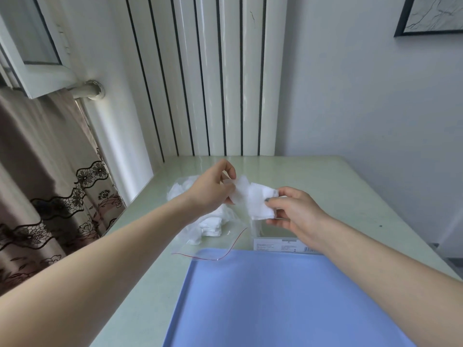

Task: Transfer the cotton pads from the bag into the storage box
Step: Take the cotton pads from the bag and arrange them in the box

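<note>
On a green counter (pixel 325 186) by a white wall, holding a bunch of pads (pixel 255 199) up over the bag (pixel 213 229): left hand (pixel 213 191) and right hand (pixel 293 209) both pinching it, probably squaring it up for the box (pixel 258 229).

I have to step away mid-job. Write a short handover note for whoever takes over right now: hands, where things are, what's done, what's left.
Left hand: pinches the far end of a bunch of cotton pads, held above the table.
Right hand: grips the near end of the same bunch.
Bag: clear zip bag lying open on the table under the left hand, more pads inside.
Storage box: a clear container seems to stand below the right hand, behind the blue mat; its contents cannot be made out.
Done: one bunch is out of the bag.
Left: place this bunch in the box, then move the remaining pads.
</note>
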A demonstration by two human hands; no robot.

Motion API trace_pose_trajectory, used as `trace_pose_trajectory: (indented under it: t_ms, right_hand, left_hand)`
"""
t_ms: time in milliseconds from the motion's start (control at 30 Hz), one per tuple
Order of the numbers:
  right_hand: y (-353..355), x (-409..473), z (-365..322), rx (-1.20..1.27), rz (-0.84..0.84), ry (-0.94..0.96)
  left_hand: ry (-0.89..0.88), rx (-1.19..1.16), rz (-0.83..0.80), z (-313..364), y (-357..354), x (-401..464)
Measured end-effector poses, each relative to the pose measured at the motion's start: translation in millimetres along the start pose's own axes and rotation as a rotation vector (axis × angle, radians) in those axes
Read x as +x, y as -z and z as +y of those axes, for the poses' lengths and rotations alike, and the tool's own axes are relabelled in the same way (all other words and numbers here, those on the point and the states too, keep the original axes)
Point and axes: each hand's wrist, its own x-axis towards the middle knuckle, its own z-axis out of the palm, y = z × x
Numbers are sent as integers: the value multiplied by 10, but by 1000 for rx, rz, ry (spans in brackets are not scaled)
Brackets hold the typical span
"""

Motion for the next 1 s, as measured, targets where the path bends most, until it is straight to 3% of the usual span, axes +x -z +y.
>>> trace_pose_trajectory:
  t_ms: [133,233,333,467,833,1000]
  right_hand:
    - [76,82,48,-140,167,17]
    - [69,119,35,-241,254,47]
    - [-1,91,31,-171,128,37]
    - [-51,34,34,-74,-4,18]
    - [15,104,3,44,-71,-55]
    - [43,137,-2,51,-104,-66]
  left_hand:
    - [-71,63,18,60,74,39]
    - [-131,102,-77,113,51,38]
    - [-133,89,-162,116,-74,29]
    - [-143,159,-145,42,-220,53]
    - [-90,196,-24,-106,-334,185]
    - [-49,168,-51,-110,-360,212]
